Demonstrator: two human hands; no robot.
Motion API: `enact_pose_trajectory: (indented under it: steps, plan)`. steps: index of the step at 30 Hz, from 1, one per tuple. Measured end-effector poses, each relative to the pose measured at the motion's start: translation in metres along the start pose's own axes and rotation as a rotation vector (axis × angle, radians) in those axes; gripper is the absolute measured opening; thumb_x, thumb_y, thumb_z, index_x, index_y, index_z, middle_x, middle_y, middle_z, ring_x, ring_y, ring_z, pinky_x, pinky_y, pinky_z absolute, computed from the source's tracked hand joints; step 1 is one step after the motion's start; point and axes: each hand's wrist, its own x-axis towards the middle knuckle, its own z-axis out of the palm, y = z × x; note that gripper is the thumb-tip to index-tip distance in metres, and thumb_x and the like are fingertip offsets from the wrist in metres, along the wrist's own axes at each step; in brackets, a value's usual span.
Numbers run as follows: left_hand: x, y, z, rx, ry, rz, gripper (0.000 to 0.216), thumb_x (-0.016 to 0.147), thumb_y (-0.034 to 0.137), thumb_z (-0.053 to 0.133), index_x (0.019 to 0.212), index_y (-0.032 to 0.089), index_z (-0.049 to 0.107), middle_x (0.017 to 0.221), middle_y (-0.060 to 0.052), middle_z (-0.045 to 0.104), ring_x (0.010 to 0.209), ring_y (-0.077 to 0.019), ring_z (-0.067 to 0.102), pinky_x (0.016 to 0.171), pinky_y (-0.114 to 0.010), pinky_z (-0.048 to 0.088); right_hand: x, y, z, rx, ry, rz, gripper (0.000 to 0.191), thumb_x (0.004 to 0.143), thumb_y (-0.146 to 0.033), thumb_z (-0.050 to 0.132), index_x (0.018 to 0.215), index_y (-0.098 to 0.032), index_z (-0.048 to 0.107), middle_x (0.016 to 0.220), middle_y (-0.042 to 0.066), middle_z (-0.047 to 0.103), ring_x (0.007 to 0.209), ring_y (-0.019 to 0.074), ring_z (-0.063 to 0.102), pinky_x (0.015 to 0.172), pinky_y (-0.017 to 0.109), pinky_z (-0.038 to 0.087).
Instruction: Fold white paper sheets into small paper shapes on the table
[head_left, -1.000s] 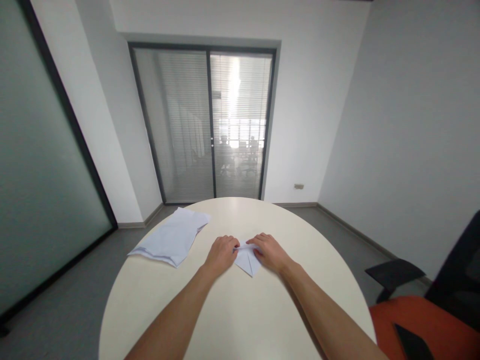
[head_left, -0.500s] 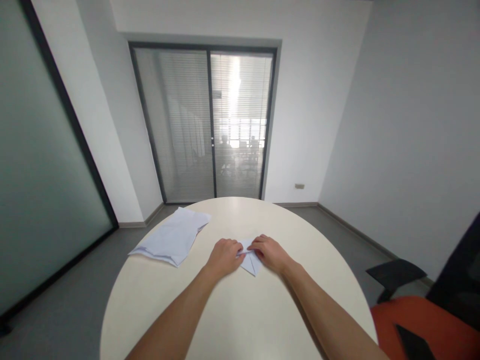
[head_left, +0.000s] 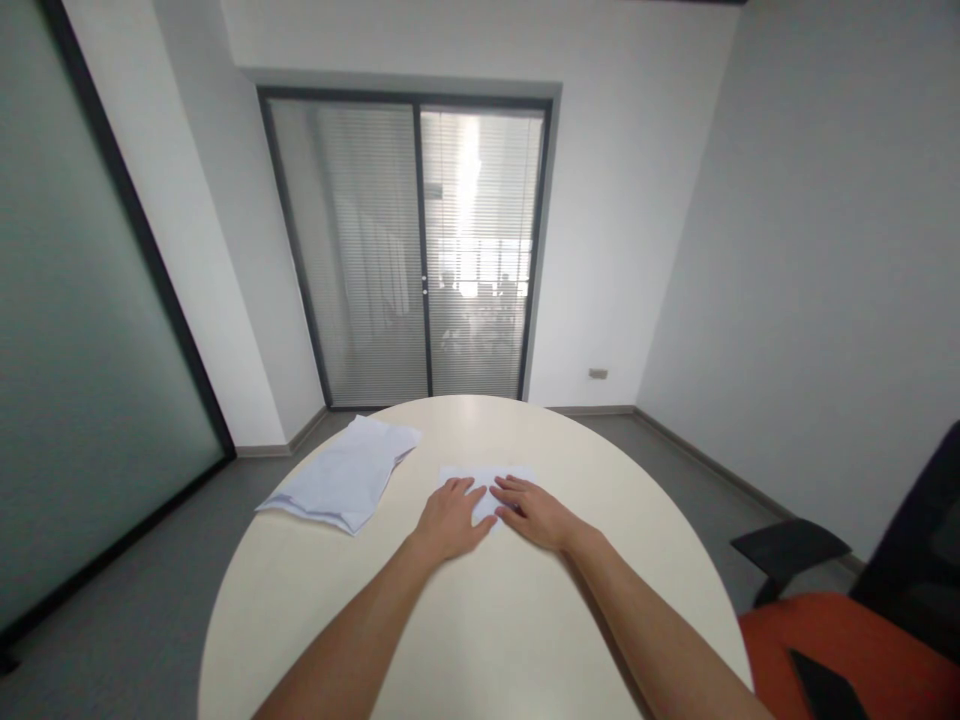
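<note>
Dial: the round table (head_left: 480, 640) read as a clock face, far rim at twelve.
White paper: the small piece (head_left: 481, 510) lies flat on the table, in from the rim toward twelve; its far edge shows past the fingertips, its near part narrows between the hands. Much of it covered – full outline cannot be told.
Left hand: the left hand (head_left: 451, 517) comes in from seven, palm down, over the paper's eight o'clock side. Fingers laid out flat, thumb spread well apart from them and pointing to three.
Right hand: the right hand (head_left: 537, 512) comes in from five, palm down, over the four o'clock side. Fingers extended and slightly apart, tips toward ten; thumb tip near the left thumb, contact cannot be told.
Paper stack: larger loose white sheets (head_left: 341, 475) at ten, overlapping, edges uneven, well apart from both hands.
Chair: orange seat (head_left: 847, 645) between three and four, off the table; black armrest (head_left: 791, 548) above it.
Door: dark-framed glass with blinds (head_left: 375, 260) beyond twelve, leaning to eleven – bright light through its right pane.
Wall plate: small rectangle (head_left: 598, 374) low on the wall at one.
Frosted panel: black-edged (head_left: 90, 320), out past ten.
</note>
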Motion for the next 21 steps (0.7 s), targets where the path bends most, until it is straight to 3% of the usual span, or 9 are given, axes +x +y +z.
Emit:
enact_pose_trajectory:
  steps: [9, 16, 21]
  plan:
    - [-0.001, -0.002, 0.006, -0.043, -0.17, -0.064, 0.07, 0.096, 0.065, 0.035, 0.152, 0.023, 0.039, 0.161, -0.014, 0.032, 0.148, -0.038, 0.027, 0.119, -0.056, 0.023, -0.005, 0.002, 0.003, -0.011, -0.136, 0.237, 0.072, 0.097, -0.061, 0.043, 0.155, -0.021, 0.035, 0.162, 0.015, 0.025, 0.15, 0.038, 0.02, 0.121, 0.059, 0.017]
    - [0.0, -0.002, 0.002, -0.066, -0.194, -0.034, 0.065, 0.096, 0.061, 0.039, 0.154, 0.033, 0.034, 0.163, -0.011, 0.028, 0.15, -0.0389, 0.022, 0.119, -0.058, 0.02, -0.002, -0.01, -0.002, -0.004, -0.155, 0.204, 0.063, 0.1, -0.047, 0.037, 0.156, -0.018, 0.035, 0.163, 0.011, 0.026, 0.152, 0.03, 0.019, 0.123, 0.054, 0.013]
    - [0.0, -0.003, 0.003, -0.11, -0.221, -0.066, 0.067, 0.095, 0.064, 0.04, 0.154, 0.034, 0.034, 0.164, -0.009, 0.024, 0.151, -0.0378, 0.017, 0.121, -0.058, 0.016, 0.0, -0.006, 0.004, 0.009, -0.205, 0.269, 0.072, 0.1, -0.053, 0.033, 0.159, -0.012, 0.024, 0.164, 0.012, 0.019, 0.153, 0.03, 0.013, 0.124, 0.05, 0.012]
